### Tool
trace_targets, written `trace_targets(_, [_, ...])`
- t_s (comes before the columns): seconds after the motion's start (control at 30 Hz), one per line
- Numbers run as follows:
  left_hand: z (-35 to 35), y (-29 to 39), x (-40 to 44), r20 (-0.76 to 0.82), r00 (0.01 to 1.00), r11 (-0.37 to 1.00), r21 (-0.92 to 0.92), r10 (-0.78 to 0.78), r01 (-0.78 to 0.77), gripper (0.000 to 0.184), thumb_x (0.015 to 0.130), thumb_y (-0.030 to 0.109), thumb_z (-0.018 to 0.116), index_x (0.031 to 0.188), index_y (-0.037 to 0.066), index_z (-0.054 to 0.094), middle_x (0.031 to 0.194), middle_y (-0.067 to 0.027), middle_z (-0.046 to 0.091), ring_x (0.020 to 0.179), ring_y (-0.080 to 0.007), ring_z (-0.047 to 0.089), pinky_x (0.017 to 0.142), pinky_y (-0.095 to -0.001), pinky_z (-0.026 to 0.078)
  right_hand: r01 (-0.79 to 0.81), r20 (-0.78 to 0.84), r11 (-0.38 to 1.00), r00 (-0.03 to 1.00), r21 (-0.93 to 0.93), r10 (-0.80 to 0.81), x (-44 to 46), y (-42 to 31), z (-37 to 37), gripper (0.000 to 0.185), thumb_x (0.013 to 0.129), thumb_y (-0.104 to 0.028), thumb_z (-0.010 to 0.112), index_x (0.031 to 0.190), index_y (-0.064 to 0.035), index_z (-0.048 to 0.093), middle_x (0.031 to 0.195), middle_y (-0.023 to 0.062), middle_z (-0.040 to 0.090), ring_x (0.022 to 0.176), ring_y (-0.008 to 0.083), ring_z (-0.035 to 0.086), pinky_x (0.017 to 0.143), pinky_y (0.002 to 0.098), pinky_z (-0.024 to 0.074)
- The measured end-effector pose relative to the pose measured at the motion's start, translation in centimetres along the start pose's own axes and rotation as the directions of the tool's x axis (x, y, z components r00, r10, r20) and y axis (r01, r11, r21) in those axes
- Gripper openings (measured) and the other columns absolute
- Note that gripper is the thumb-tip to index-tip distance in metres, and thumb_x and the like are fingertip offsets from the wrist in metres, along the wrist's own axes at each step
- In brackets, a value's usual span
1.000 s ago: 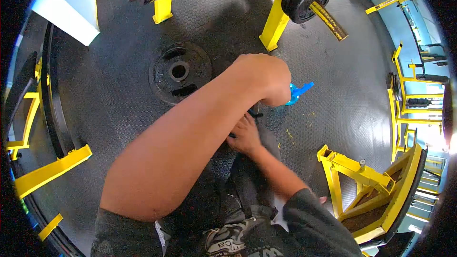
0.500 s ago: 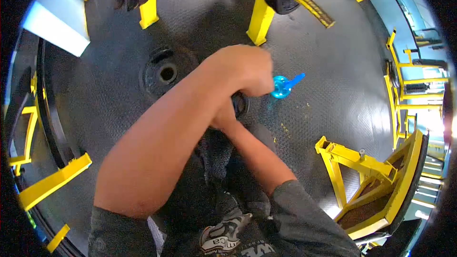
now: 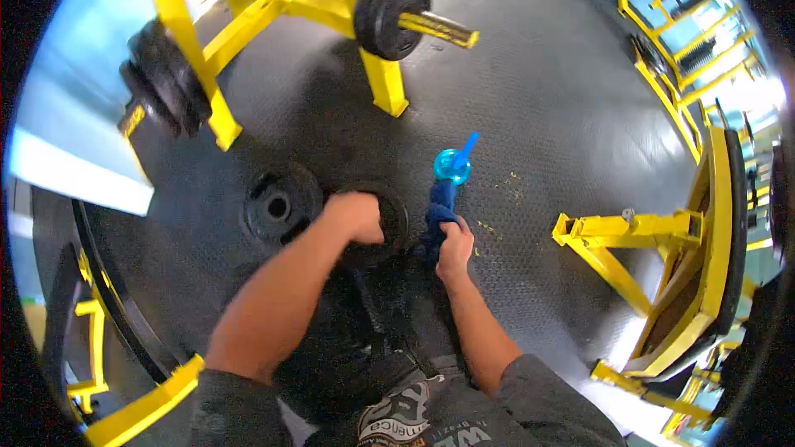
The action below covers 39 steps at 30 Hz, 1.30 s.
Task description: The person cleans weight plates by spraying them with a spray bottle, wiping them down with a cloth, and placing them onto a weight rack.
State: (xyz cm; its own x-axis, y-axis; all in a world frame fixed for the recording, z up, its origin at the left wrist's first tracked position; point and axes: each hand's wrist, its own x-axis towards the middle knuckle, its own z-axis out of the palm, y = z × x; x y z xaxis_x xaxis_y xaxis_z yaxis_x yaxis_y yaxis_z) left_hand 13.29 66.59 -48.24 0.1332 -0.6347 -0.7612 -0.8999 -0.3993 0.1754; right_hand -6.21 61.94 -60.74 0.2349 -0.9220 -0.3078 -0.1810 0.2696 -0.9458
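My left hand (image 3: 354, 217), slightly blurred, is closed at the left part of a dark weight plate (image 3: 397, 219) in front of my legs. Its fingertips are hidden from above. My right hand (image 3: 455, 248) grips a bunched dark blue cloth (image 3: 442, 205) to the right of that plate. Just beyond the cloth stands a clear blue bottle (image 3: 450, 167) with a blue spout-like top. Another weight plate (image 3: 306, 190) lies flat on the floor to the left of my left hand.
A yellow rack (image 3: 290, 0) holding black weight plates (image 3: 389, 16) stands ahead. A yellow-framed bench (image 3: 633, 228) is on the right. Yellow frame parts (image 3: 149, 406) stick out at lower left. Small yellow flecks (image 3: 487, 228) dot the black textured floor (image 3: 530, 99).
My crossed arms have come apart. My left hand has moved left from beside the bottle to the plate. My right hand has moved right, and the blue cloth now shows. The view has shifted.
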Motion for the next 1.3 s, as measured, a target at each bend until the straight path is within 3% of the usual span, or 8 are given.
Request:
trace_targets(0.07, [3.4, 1.7, 2.5, 0.066, 0.998, 0.992, 0.126, 0.012, -0.021, 0.069, 0.067, 0.043, 0.073, 0.118, 0.0, 0.057, 0.122, -0.0173, 0.058, 0.114, -0.0309, 0.055, 0.099, -0.0435, 0.039, -0.216, -0.029, 0.739, 0.952, 0.638, 0.304, -0.5, 0.5, 0.1, 0.02, 0.076, -0.013, 0.055, 0.091, -0.0011, 0.062, 0.081, 0.003, 0.058, 0.073, 0.0142, 0.051, 0.069, 0.029, 0.0417])
trace_targets(0.17, [10.2, 2.7, 6.7, -0.144, 0.978, 0.988, 0.008, -0.151, 0.154, 0.115, 0.067, 0.049, 0.076, 0.142, -0.007, 0.009, 0.126, -0.0226, 0.051, 0.119, -0.0357, 0.049, 0.106, -0.0436, 0.031, -0.191, -0.077, 0.785, 0.954, 0.589, 0.289, -1.8, 0.5, 0.4, 0.022, 0.076, -0.012, 0.056, 0.093, 0.0003, 0.062, 0.081, 0.0033, 0.058, 0.072, 0.0134, 0.049, 0.068, 0.0275, 0.0406])
trace_targets(0.5, [17.1, 1.2, 7.5, -0.685, 0.729, 0.998, -0.036, 0.008, -0.044, 0.118, 0.067, 0.039, 0.078, 0.141, -0.012, 0.001, 0.111, -0.021, 0.057, 0.106, -0.0336, 0.055, 0.108, -0.0424, 0.029, -0.277, -0.029, 0.769, 0.933, 0.576, 0.358, -0.9, 1.9, 0.1, 0.019, 0.08, -0.016, 0.054, 0.088, -0.0003, 0.06, 0.077, 0.0023, 0.055, 0.073, 0.0141, 0.048, 0.07, 0.0283, 0.039])
trace_targets(0.83, [6.7, 1.1, 2.1, -0.249, 0.963, 0.98, -0.187, -0.108, 0.062, 0.113, 0.065, 0.037, 0.078, 0.145, -0.001, 0.009, 0.113, -0.0226, 0.058, 0.097, -0.034, 0.06, 0.093, -0.0398, 0.043, -0.297, 0.042, 0.688, 0.931, 0.662, 0.362, -0.9, 0.8, 0.1, 0.022, 0.08, -0.012, 0.052, 0.099, -0.0023, 0.058, 0.085, 0.0025, 0.055, 0.08, 0.0142, 0.049, 0.076, 0.0273, 0.0391])
trace_targets(0.97, [3.8, -0.3, -1.2, -0.254, 0.963, 0.431, -0.861, 0.094, -0.269, 0.075, 0.081, 0.036, 0.065, 0.142, 0.007, 0.032, 0.12, -0.014, 0.057, 0.097, -0.0259, 0.06, 0.086, -0.0346, 0.046, 0.15, 0.089, 0.91, 0.976, 0.386, -0.198, -3.5, -5.1, -0.2, 0.037, 0.075, -0.01, 0.052, 0.111, -0.0015, 0.058, 0.108, 0.0114, 0.058, 0.102, 0.0238, 0.055, 0.093, 0.0344, 0.0406])
trace_targets(1.13, [3.5, 1.1, -8.8, -0.318, 0.948, -0.344, -0.892, 0.014, -0.294, 0.067, 0.093, 0.061, 0.032, 0.133, 0.009, 0.043, 0.124, -0.0083, 0.052, 0.112, -0.0198, 0.052, 0.091, -0.0343, 0.044, 0.885, 0.41, 0.454, 0.378, 0.104, -0.83, -6.3, -16.6, 0.2, 0.051, 0.064, -0.022, 0.062, 0.112, -0.0064, 0.059, 0.114, 0.0153, 0.056, 0.111, 0.0363, 0.05, 0.096, 0.0486, 0.0365])
trace_targets(1.23, [2.5, 2.7, -10.8, -0.289, 0.957, -0.269, -0.922, -0.004, -0.28, 0.085, 0.085, 0.075, 0.024, 0.132, 0.007, 0.043, 0.111, -0.0081, 0.058, 0.092, -0.0196, 0.059, 0.082, -0.0337, 0.048, 0.844, 0.307, 0.485, 0.41, 0.23, -0.859, -3.3, -14.9, 0.9, 0.045, 0.066, -0.021, 0.061, 0.108, -0.007, 0.059, 0.108, 0.0157, 0.057, 0.105, 0.0364, 0.053, 0.092, 0.0474, 0.0396])
trace_targets(1.3, [2.0, 3.7, -11.9, -0.182, 0.979, -0.28, -0.948, 0.091, -0.15, 0.092, 0.082, 0.079, 0.019, 0.13, 0.005, 0.044, 0.099, -0.008, 0.061, 0.078, -0.0195, 0.061, 0.076, -0.0312, 0.049, 0.211, 0.515, 0.926, 0.781, 0.313, -0.352, -2.4, -16.3, 0.6, 0.038, 0.066, -0.019, 0.062, 0.102, -0.0068, 0.061, 0.104, 0.0184, 0.058, 0.101, 0.037, 0.055, 0.089, 0.0458, 0.0427])
